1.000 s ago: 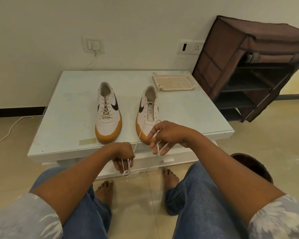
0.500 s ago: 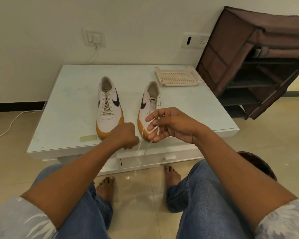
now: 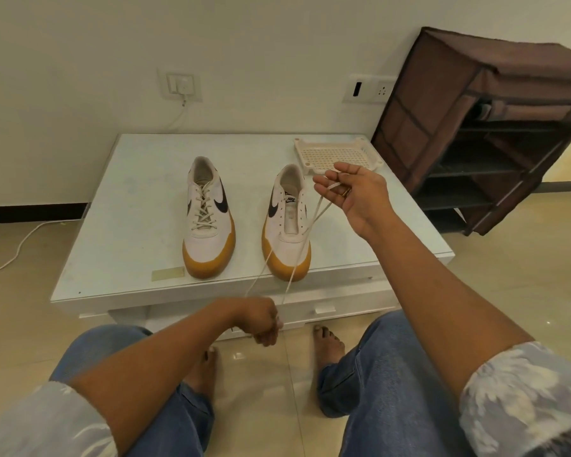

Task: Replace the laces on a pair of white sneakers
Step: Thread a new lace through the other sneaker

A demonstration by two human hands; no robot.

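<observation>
Two sneakers on the white table (image 3: 129,225): left sneaker (image 3: 208,225) laced, right sneaker (image 3: 287,245) threaded by one loose lace (image 3: 315,212). The right hand (image 3: 353,196), raised above its far end, pinches the lace. The left hand (image 3: 261,319), at the table's near edge, grips the lower strands in curled fingers.

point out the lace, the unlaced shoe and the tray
lace (image 3: 288,286), head view, strand just past the toe
unlaced shoe (image 3: 282,249), head view, white toe box
tray (image 3: 333,155), head view, mesh floor
</observation>
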